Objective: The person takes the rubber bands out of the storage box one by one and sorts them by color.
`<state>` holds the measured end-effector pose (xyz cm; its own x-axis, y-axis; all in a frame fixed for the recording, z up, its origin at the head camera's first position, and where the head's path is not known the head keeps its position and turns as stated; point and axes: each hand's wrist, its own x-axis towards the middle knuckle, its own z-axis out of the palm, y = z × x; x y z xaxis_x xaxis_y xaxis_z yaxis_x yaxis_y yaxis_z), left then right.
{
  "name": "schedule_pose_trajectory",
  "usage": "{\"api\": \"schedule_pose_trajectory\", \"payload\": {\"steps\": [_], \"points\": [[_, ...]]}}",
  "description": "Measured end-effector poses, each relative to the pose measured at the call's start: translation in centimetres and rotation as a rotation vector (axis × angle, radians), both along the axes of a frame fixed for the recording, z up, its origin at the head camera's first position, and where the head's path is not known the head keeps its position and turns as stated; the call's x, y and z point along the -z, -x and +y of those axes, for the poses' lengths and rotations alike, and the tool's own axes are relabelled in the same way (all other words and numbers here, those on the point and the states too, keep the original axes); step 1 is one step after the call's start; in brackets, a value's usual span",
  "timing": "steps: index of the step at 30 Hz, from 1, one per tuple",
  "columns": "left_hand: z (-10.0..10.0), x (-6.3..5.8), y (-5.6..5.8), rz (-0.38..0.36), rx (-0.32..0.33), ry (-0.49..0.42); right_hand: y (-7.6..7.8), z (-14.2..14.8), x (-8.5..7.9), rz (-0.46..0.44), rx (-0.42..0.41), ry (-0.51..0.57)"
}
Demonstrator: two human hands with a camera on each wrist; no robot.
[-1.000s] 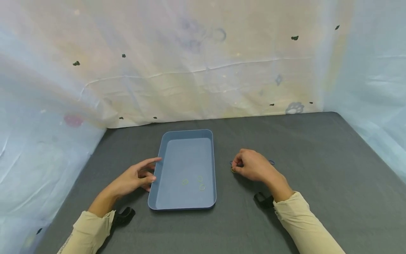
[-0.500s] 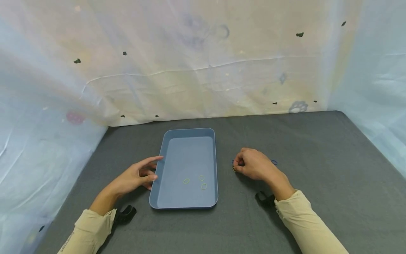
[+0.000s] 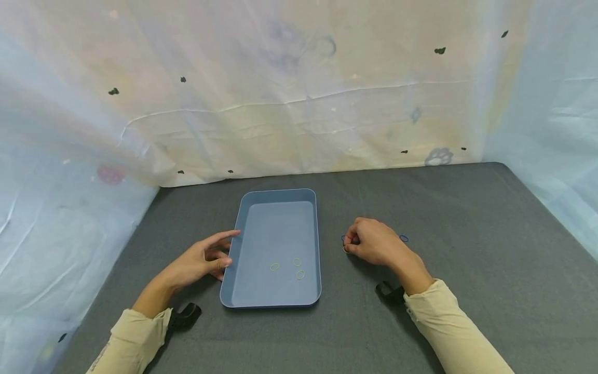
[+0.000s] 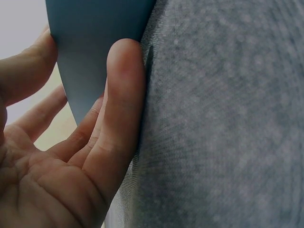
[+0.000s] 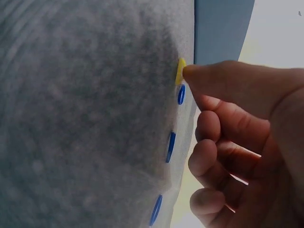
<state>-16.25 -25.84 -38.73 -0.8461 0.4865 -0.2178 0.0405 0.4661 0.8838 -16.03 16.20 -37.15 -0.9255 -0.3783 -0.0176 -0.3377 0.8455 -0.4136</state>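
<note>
A blue-grey tray (image 3: 285, 223) lies on the dark cloth, with three thin yellowish rubber bands (image 3: 300, 275) inside it. My left hand (image 3: 205, 259) rests at the tray's left side, its fingers spread and fairly straight, the tips touching the rim and outer wall (image 4: 85, 61). To the right of the tray, my right hand (image 3: 374, 243) is down at the cloth. Its thumb and index finger pinch a yellow rubber band (image 5: 180, 72); the other fingers are curled. Several blue rubber bands (image 5: 170, 147) lie close by, partly hidden by the hand in the head view.
A dark grey cloth (image 3: 448, 223) covers the table. Pale patterned curtain sheets (image 3: 299, 130) hang behind it and on both sides. Black straps (image 3: 184, 318) show under both wrists, beside the rolled cream sleeves.
The head view has shifted slightly. Both hands keep their places, the left at the tray's rim and the right at the yellow rubber band.
</note>
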Motion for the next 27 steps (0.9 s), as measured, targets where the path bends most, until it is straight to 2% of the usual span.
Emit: {"api": "schedule_pose_trajectory", "payload": {"steps": [4,8,16,20,27], "points": [[0.0,0.0,0.1,-0.002,-0.003,0.000,-0.1,-0.3,-0.4,0.017,-0.001,0.003],[0.0,0.0,0.1,-0.004,-0.003,0.002,-0.4,-1.2,-1.5,0.054,-0.028,0.028],[-0.1,0.0,0.2,0.010,0.001,0.003,-1.6,-3.6,-3.5,0.096,-0.093,0.159],[-0.3,0.1,0.1,0.013,0.001,0.011,-2.3,-5.1,-3.3,0.071,-0.137,0.192],[-0.3,0.1,0.1,0.012,-0.002,0.014,-2.9,-7.1,-2.1,0.077,-0.205,0.167]]}}
